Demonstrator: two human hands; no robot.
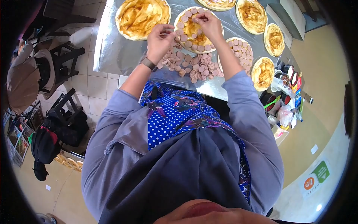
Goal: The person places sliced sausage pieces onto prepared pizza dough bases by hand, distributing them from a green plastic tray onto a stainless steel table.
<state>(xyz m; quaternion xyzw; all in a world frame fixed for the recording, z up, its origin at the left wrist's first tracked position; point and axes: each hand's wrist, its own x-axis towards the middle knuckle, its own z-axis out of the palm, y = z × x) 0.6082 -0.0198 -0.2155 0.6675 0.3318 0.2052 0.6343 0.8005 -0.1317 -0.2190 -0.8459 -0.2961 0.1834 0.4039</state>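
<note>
The right hand [209, 25] is closed to a narrow pinch, its fingertips on a round pink sausage slice [196, 19] at the far rim of a round flat dough base spread with brown-orange sauce [192, 31]. The pinch probably serves to set so small a piece precisely into the ring of slices around that base's edge. The left hand [159, 40], with a dark wristwatch [149, 63] on its wrist, hovers just beside the same base with its fingers bunched. Whether they hold slices I cannot tell. Directly below both hands lies a loose heap of pink sausage slices [197, 69], too many to count, likely kept there so either hand can reach it. Everything rests on a foil-covered table [112, 52]. Seven sauced bases show in all. Two carry slices, this one and a second sliced base [242, 50] to the right. Five are sauce only, among them a large plain sauced base [141, 16] at the left. A cluster of small containers and packets [287, 80] crowds the table's right end.
</note>
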